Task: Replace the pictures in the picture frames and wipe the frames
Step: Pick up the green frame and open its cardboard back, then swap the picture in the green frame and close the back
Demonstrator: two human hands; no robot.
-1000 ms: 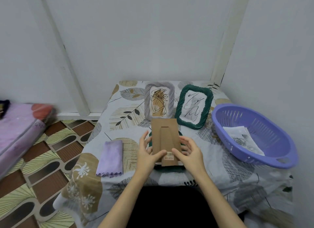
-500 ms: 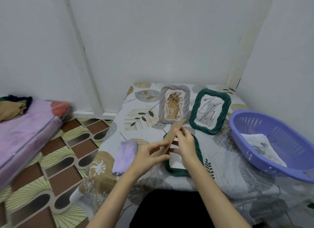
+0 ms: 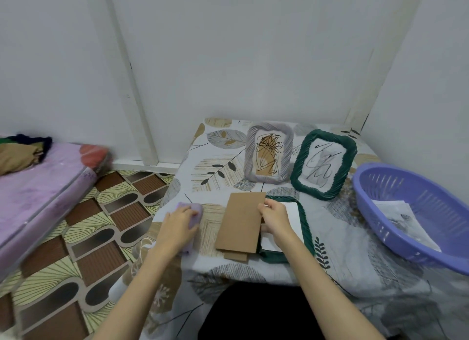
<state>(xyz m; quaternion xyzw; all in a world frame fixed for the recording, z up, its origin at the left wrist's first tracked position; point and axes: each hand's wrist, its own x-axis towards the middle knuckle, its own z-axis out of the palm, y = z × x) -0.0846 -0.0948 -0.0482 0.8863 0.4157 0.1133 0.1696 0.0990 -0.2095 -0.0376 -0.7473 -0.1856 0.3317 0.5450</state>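
A brown cardboard backing board (image 3: pixel 239 225) lies flat on the table, left of a green rope-edged frame (image 3: pixel 303 223) lying face down with white paper showing in it. My right hand (image 3: pixel 275 219) rests over that frame's left edge, its fingers on the board's right edge. My left hand (image 3: pixel 177 225) presses down on the folded lilac cloth (image 3: pixel 194 212) at the table's left side. At the back, a grey frame (image 3: pixel 269 152) and a second green frame (image 3: pixel 323 163) stand upright, each with a drawing inside.
A purple plastic basket (image 3: pixel 411 212) holding paper sheets (image 3: pixel 403 221) sits on the right of the leaf-patterned table (image 3: pixel 342 238). White walls close the back and right. A pink mattress (image 3: pixel 38 195) lies on the tiled floor to the left.
The backing board went from held up in both hands to lying flat left of the face-down frame. My left hand moved left onto the cloth. The view shifted left.
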